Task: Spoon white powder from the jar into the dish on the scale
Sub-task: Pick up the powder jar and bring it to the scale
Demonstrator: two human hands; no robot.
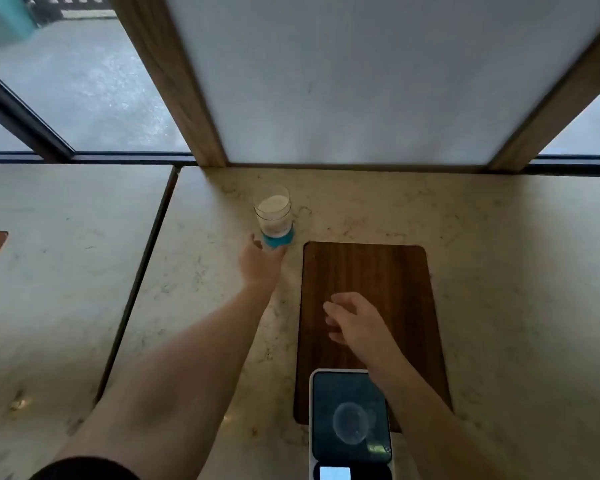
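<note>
A clear glass jar (273, 213) half full of white powder stands on the marble counter, resting on a blue lid or base. My left hand (261, 263) reaches up to the jar's blue bottom, its fingers touching it; the grasp is not clearly closed. A white scale (350, 424) with a dark platform sits at the near edge, and a small clear dish (350, 422) rests on its middle. My right hand (355, 322) hovers with fingers apart over the wooden board, holding nothing. No spoon is visible.
A dark wooden board (368, 278) is set into the pale marble counter (499, 271), between jar and scale. A frosted panel with wooden frame (174, 81) rises behind the counter. A dark seam (146, 258) splits the counter at left. The scale's lit display (335, 473) is at the bottom.
</note>
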